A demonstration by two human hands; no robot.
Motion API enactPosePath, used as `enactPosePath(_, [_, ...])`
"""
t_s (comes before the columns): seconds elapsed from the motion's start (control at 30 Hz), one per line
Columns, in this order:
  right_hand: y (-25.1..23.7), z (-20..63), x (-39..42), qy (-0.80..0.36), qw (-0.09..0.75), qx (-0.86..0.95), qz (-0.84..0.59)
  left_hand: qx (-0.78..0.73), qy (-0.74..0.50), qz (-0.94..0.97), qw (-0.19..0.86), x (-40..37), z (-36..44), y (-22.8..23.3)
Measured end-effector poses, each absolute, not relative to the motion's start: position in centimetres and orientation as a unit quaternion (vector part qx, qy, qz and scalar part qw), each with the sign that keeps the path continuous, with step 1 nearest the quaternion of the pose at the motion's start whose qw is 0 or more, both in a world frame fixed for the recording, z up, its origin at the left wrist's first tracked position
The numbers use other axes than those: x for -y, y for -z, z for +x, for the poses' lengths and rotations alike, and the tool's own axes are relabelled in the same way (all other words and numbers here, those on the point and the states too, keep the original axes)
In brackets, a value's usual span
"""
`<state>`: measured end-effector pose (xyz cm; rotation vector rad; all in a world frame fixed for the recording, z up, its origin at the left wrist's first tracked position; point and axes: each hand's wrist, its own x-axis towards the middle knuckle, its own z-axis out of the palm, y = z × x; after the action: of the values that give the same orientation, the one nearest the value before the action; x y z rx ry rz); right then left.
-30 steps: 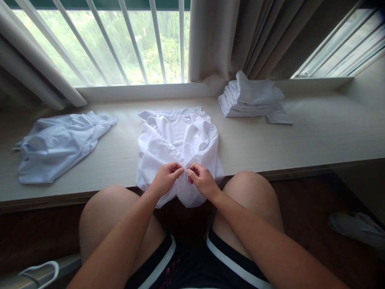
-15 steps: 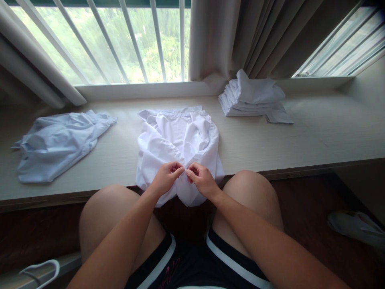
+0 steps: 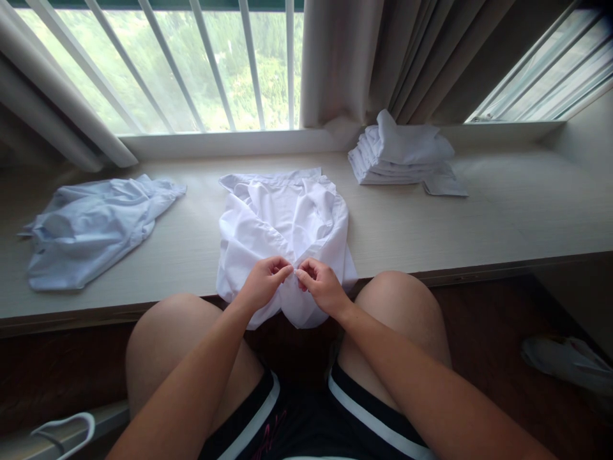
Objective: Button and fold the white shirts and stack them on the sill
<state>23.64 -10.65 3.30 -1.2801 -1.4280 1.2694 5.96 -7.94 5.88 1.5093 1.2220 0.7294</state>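
A white shirt (image 3: 282, 220) lies in front of me with its collar end toward the window and its lower part hanging over the ledge's front edge. My left hand (image 3: 271, 278) pinches one front edge of it between thumb and fingers. Close beside it, my right hand (image 3: 318, 281) pinches the other front edge, and the fingertips of both hands nearly touch. Whether a button is between them is too small to tell. Above the hands the shirt's front falls apart in a V.
The shirt rests on a pale wooden ledge (image 3: 502, 211) below a barred window (image 3: 201, 70). Another crumpled white garment (image 3: 96, 227) lies to the left. A stack of folded white garments (image 3: 402, 153) sits at the back right. A white hanger (image 3: 71, 428) shows at the lower left.
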Motion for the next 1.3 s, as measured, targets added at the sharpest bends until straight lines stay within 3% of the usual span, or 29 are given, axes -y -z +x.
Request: enactPosePath(1.3, [-3.25, 23.62, 10.72, -0.519, 0.416, 0.556, -0.498, -0.521, -0.281, 0.651, 0.476, 7.84, 5.75, -5.77])
